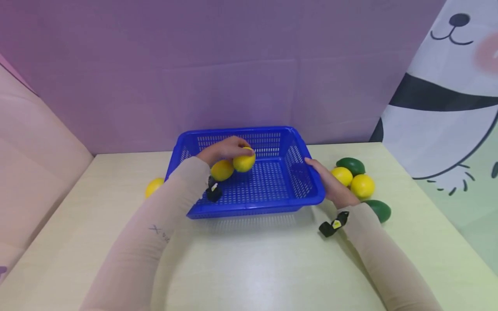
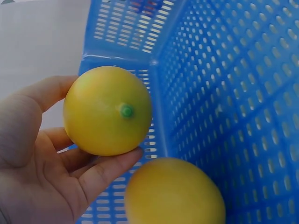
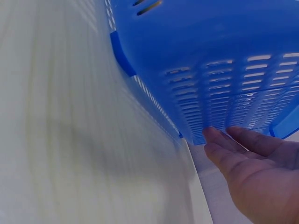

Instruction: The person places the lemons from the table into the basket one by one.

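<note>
"As your eye runs from the left, what is where?"

"One stray lemon (image 1: pixel 154 187) sits on the desk (image 1: pixel 249 268), outside the blue basket (image 1: pixel 249 209) and partly behind my left sleeve (image 1: pixel 144 233). Next comes my left hand (image 1: pixel 225 149), beside a loose lemon (image 1: pixel 222 171) lying in the basket; its fingers are clamped round a held lemon (image 1: pixel 244 162) just right of that, also inside."

"And your right hand (image 1: pixel 330 182)?"

"Its fingers, fairly straight, touch the basket's right side and hold no fruit. Beyond it, two more lemons (image 1: pixel 362 186) and two green fruits (image 1: pixel 350 165) lie on the desk."

"How far along are you?"

"Partway, I'd judge: one lemon rests in the basket, a second is inside but not yet released, and three lemons plus both green fruits lie outside."
</note>
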The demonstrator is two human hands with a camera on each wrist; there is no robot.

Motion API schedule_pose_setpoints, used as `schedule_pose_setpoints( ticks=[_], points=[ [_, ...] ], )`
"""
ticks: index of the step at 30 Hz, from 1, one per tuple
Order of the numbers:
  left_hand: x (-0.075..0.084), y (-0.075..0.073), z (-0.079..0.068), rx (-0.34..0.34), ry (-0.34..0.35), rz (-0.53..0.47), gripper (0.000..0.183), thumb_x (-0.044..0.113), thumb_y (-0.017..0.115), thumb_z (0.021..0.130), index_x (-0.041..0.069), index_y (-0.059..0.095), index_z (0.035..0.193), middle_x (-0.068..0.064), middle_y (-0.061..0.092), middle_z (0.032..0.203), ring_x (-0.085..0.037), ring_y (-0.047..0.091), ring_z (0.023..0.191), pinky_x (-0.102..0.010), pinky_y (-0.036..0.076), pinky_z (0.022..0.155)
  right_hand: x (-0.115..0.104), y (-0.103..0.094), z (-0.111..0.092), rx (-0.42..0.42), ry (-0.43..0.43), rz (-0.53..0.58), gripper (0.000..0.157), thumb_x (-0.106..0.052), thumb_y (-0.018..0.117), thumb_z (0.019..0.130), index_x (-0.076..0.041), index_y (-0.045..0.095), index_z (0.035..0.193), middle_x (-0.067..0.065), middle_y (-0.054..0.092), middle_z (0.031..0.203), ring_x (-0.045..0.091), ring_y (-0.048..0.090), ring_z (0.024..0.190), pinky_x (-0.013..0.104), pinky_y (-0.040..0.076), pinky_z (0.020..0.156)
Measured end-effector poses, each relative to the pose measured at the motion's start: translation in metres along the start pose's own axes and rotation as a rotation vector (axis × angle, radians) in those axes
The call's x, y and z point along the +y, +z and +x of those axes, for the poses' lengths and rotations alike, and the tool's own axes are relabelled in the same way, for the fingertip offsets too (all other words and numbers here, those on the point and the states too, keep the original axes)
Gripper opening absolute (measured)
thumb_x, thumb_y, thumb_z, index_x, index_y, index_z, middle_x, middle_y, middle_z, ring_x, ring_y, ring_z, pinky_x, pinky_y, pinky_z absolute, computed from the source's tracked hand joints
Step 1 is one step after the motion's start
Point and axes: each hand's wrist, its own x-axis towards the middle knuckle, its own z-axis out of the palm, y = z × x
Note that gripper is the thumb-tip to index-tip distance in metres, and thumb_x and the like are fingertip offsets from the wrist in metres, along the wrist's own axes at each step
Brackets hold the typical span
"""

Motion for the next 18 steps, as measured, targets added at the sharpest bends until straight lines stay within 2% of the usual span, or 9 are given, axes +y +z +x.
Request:
schedule_pose_setpoints(
  ticks=[4, 13, 18],
  points=[
    [-0.001, 0.004, 0.001, -0.014, -0.024, -0.013, 0.044, 0.034, 0.056, 0.094, 0.006, 0.055, 0.128, -0.011, 0.058, 0.115, -0.025, 0.054, 0.1, -0.036, 0.048, 0.085, 0.0, 0.0, 0.0, -0.012, -0.002, 0.0, 0.071, -0.053, 0.026, 0.099, -0.008, 0.006, 0.15, 0.012, 0.044, 0.122, 0.021, 0.051, 0.101, 0.031, 0.047, 0.085],
    [0.0, 0.009, 0.002, -0.054, -0.031, 0.011, 0.048, 0.036, 0.056, 0.094, 0.006, 0.051, 0.132, -0.01, 0.056, 0.118, -0.025, 0.053, 0.102, -0.037, 0.049, 0.086, 0.0, 0.0, 0.0, -0.012, 0.0, 0.011, 0.071, -0.054, 0.028, 0.098, -0.008, 0.009, 0.149, 0.011, 0.046, 0.122, 0.022, 0.051, 0.102, 0.031, 0.047, 0.086],
    [0.004, 0.012, 0.002, -0.077, -0.006, 0.034, 0.048, 0.036, 0.056, 0.093, 0.008, 0.052, 0.132, -0.009, 0.056, 0.118, -0.024, 0.053, 0.101, -0.036, 0.049, 0.083, -0.001, 0.001, 0.0, -0.008, -0.002, 0.022, 0.07, -0.053, 0.029, 0.098, -0.007, 0.01, 0.148, 0.009, 0.049, 0.119, 0.022, 0.052, 0.101, 0.032, 0.047, 0.085]
  ],
)
